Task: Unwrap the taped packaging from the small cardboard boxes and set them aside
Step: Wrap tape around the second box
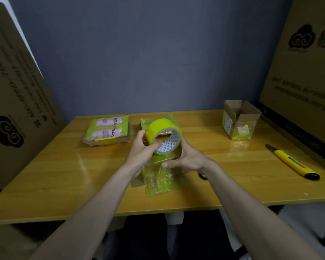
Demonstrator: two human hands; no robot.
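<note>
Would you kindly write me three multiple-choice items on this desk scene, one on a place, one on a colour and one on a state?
1. Where does the utility knife lie?
A. On the desk's right side
B. Inside the open box
C. On top of the taped package

2. What colour is the tape roll?
A. Blue
B. Yellow-green
C. Red

3. How does the small cardboard box at the far right stand?
A. Taped shut
B. Crushed flat
C. With its top flaps open

Answers:
1. A: the utility knife lies on the desk at the right, nearer than the small cardboard box.
2. B: the tape roll, gripped by the left hand with the right hand at its strip, is yellow-green.
3. C: its flaps stand up and apart, showing the inside.
</note>
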